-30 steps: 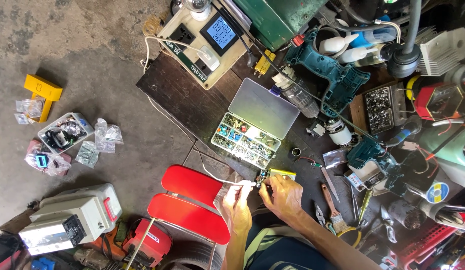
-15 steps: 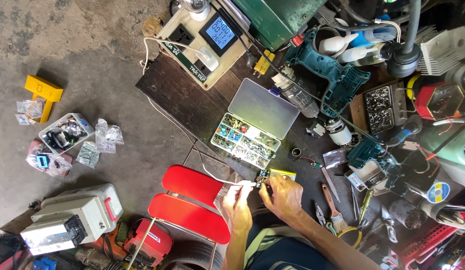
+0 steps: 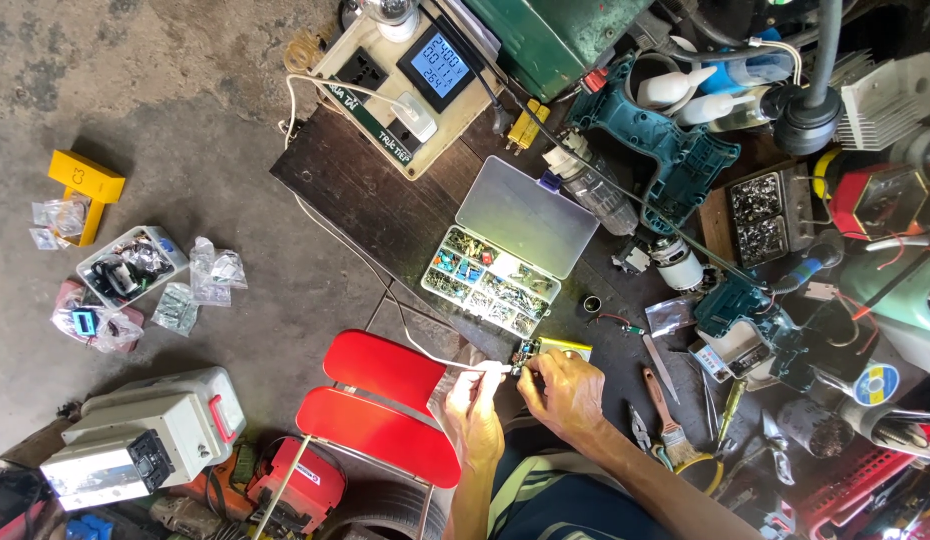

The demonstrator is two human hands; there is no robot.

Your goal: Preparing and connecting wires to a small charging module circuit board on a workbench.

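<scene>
- Where the two hands meet at the near edge of the dark workbench [image 3: 385,190], the left hand [image 3: 477,408] is closed around a thin metal tool [image 3: 485,368], its fingers pinched on the handle end.
- The tool lies nearly level, its long axis running left to right, with the tip pointing right at a small circuit board [image 3: 528,351].
- The right hand [image 3: 567,392] grips that small board between curled fingertips; the board is too small to tell which way it faces.
- Just beyond the board lies a yellow flat piece [image 3: 570,346], touching or nearly touching it.
- Further out sits an open clear parts box [image 3: 490,278] with many small compartments, its lid [image 3: 526,216] tipped back away from the person.
- Right of the hands lie a brush [image 3: 667,415], pliers [image 3: 638,427] and a screwdriver [image 3: 726,416] on the bench.
- A teal drill body [image 3: 660,150] lies beyond the box, and a power meter with a blue screen [image 3: 437,66] stands at the far corner.
- Left of the hands, off the bench, is a red chair [image 3: 385,400], with the left forearm over its edge.
- Nothing lies between the camera and the board except the fingers themselves.
</scene>
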